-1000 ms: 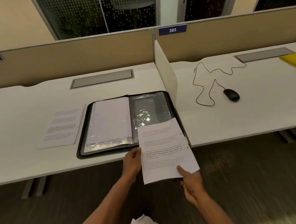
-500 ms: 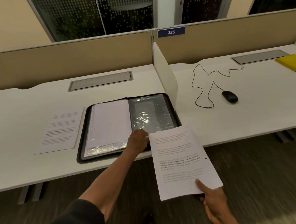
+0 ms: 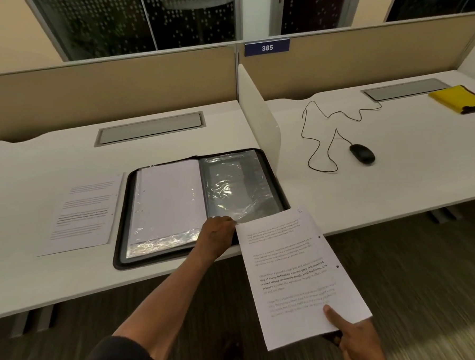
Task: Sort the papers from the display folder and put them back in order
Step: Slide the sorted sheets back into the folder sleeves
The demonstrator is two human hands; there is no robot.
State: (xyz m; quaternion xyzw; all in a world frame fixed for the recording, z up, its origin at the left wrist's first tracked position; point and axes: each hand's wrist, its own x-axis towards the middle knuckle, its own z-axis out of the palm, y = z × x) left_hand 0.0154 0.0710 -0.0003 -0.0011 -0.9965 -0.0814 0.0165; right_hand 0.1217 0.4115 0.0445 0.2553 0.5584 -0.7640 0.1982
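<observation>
Head view — right hand (image 3: pixel 354 336) pinches paper (image 3: pixel 299 273); left hand (image 3: pixel 217 236) grips folder sleeve (image 3: pixel 236 188).

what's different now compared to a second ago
The left hand let go of the printed sheet and reached forward onto the folder's empty plastic sleeve. The right hand alone holds the sheet. The loose page and mouse stayed put.

The white worktop (image 3: pixel 181 279) carries an open black display folder (image 3: pixel 124 240), a printed sheet (image 3: pixel 84 212) just left of it, and a corded mouse (image 3: pixel 362 153) and yellow cloth (image 3: pixel 457 99) beyond the divider.
</observation>
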